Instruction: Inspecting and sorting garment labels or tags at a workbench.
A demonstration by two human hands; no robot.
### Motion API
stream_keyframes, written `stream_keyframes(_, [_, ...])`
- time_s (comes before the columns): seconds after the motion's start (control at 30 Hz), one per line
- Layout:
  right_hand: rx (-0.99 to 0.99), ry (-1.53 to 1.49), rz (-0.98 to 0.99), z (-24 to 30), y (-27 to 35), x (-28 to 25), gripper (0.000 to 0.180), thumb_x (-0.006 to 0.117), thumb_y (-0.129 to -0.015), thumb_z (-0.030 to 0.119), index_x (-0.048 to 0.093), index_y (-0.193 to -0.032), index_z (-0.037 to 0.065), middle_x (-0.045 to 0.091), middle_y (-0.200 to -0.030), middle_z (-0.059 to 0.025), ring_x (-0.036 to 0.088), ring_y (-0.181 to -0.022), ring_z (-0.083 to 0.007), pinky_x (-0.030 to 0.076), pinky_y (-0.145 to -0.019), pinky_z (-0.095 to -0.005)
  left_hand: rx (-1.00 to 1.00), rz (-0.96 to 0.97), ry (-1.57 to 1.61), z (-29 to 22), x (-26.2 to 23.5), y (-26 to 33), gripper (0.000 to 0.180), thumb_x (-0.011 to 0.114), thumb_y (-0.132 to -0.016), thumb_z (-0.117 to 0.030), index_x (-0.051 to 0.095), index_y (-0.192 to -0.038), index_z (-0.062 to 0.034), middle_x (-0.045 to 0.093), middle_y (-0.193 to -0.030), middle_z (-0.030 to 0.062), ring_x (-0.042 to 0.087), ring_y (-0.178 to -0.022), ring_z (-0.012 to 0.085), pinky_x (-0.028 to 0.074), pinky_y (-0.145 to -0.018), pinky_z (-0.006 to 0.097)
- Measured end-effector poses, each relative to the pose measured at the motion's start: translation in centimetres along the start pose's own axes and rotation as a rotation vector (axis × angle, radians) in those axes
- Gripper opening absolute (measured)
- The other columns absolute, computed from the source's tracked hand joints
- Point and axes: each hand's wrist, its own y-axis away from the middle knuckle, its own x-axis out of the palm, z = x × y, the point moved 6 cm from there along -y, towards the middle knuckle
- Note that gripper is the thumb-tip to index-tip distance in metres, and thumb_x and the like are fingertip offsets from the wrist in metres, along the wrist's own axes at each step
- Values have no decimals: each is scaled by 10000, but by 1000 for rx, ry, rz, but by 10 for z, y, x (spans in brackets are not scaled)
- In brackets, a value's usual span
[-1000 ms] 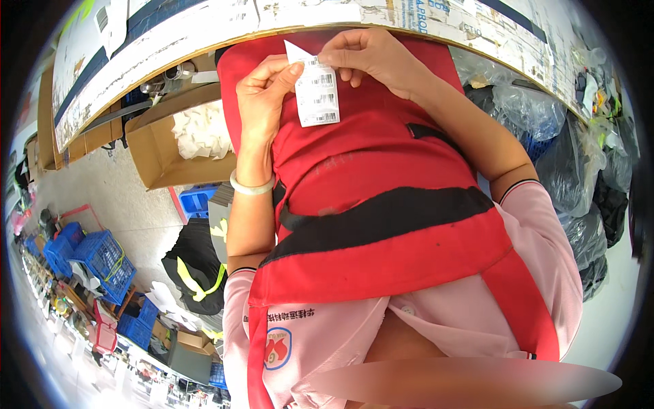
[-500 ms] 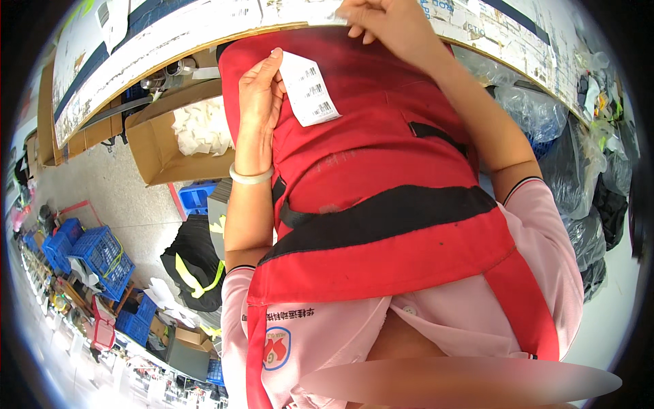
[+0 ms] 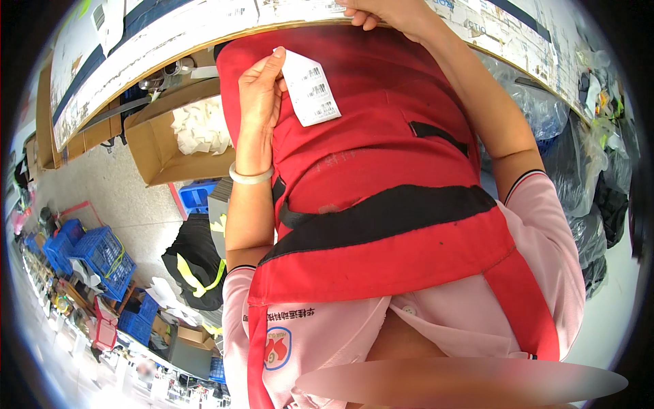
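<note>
Against my red apron, my left hand (image 3: pixel 259 102) pinches the small white printed paper label (image 3: pixel 311 87) by its left edge, long axis tilted upward-left, right side free. My right hand (image 3: pixel 385 12) rests on the desk (image 3: pixel 204 34) edge, grip unclear.

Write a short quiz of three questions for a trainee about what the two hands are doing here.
1. True or false: the left hand holds a white paper label with barcodes.
2. Where is the right hand? A) on the label B) at the edge of the paper-covered worktable
3. Fill in: the open cardboard box contains white ____ scraps.

Key: 1 true; 2 B; 3 paper.
</note>
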Motion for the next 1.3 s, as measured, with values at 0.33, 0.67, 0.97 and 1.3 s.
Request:
stream_keyframes(0.33, [-20, 34, -16, 0, 0, 2, 172, 626, -874, 105, 634, -839, -63, 642, -686, -100, 604, -544, -136, 494, -472, -240, 1, -17, -10, -1, 3, 2, 208, 616, -921, -172, 673, -885, 25, 664, -771, 65, 599, -611, 86, 494, -545, 197])
stream_keyframes(0.67, [-42, 151, -16, 4, 0, 3, 188, 607, -888, 117, 637, -864, -67, 639, -678, -107, 604, -541, -140, 492, -474, -241, -11, -8, -25, 0, 4, -1, 212, 604, -930, -179, 665, -874, 16, 653, -754, 50, 595, -608, 83, 486, -543, 195])
stream_keyframes(0.97, [-103, -56, -98, -1, 22, -57, 186, 616, -909, 185, 637, -868, 5, 603, -637, -36, 568, -528, -90, 440, -457, -209, 3, -115, 0, 0, -13, 4, 187, 594, -931, -158, 664, -913, 14, 673, -819, 49, 634, -701, 106, 527, -646, 238])
stream_keyframes(1.3, [-65, 800, -736, -21, 45, -171, 315, 747, -715, 291, 637, -849, 28, 646, -703, -147, 625, -652, -309, 483, -598, -390, 65, -35, 5, -19, 13, 17, 191, 561, -948, -167, 662, -955, -5, 684, -893, 82, 659, -777, 146, 548, -708, 267])
